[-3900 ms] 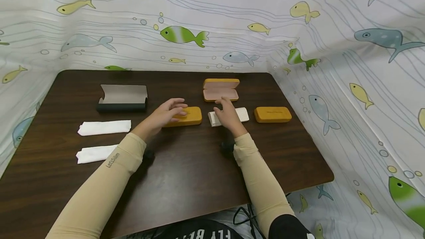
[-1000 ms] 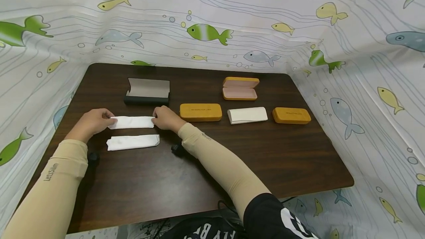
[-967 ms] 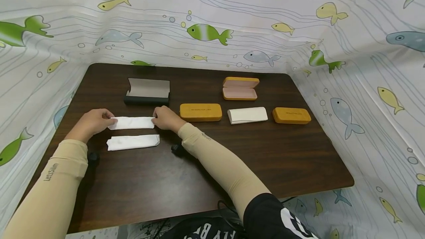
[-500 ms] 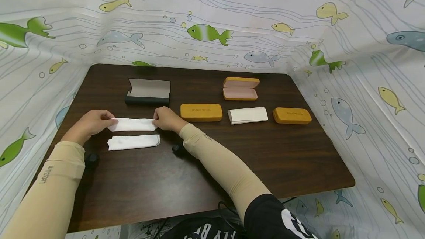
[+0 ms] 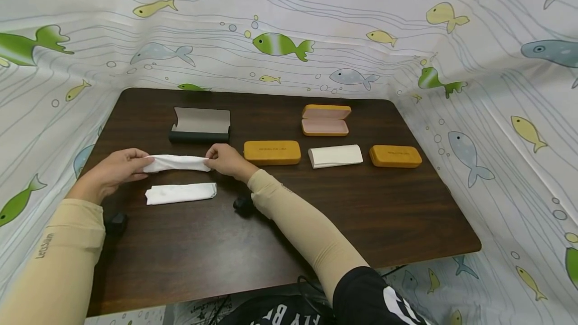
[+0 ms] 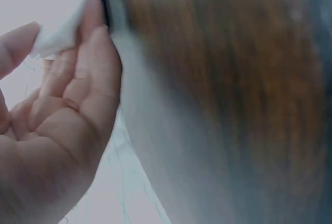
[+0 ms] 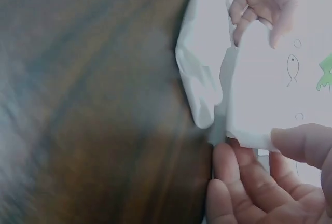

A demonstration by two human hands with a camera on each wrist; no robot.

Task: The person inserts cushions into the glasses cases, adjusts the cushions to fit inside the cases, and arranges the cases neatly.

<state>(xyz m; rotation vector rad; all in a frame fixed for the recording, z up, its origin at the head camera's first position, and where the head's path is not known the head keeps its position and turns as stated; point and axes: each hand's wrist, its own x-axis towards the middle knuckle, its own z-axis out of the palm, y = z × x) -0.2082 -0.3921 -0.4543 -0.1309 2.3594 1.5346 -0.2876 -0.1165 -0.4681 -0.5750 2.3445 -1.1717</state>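
A folded white cloth [image 5: 177,162] is stretched between both hands, bowed slightly upward above the table. My left hand [image 5: 115,169] pinches its left end between thumb and fingers. At the opposite end, my right hand [image 5: 231,161] has the cloth between thumb and fingertips. In the right wrist view the thumb presses on the top of the white cloth [image 7: 254,89], with fingers beneath. The left wrist view shows the palm and part of the white cloth [image 6: 57,6]. Just in front lies a second folded white cloth [image 5: 180,194], flat on the table.
Behind the hands stands a dark glasses case [image 5: 200,137] with its grey-lined lid raised. To the right are a closed yellow glasses case [image 5: 272,153], a folded cream cloth [image 5: 335,156] and another yellow case [image 5: 395,156]. A yellow case with pink lining [image 5: 325,127] stands open behind.
Both hands have gone left from the yellow case and cream cloth to the rear white cloth. In the last half second they have raised it, and the left hand has turned its palm upward.
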